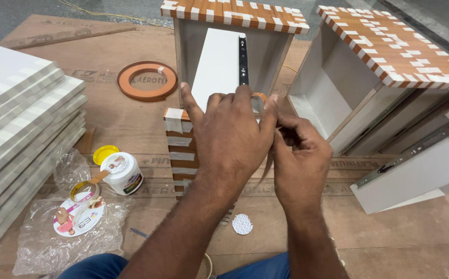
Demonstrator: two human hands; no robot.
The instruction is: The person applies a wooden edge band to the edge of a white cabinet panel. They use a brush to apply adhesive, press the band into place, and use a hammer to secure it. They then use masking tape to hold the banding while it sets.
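Both forearms reached up from the bottom edge: the left hand [229, 129] lay spread and pressed flat on the top edge of a white drawer panel [217, 64], while the right hand [299, 155] pinched a thin brown edge-band strip [259, 96] against that same edge. Left of them sat an open glue jar [122, 173], its yellow lid [104, 154] and a brown roll of banding [147, 80]; stacked white boards [18, 129] lay farther left.
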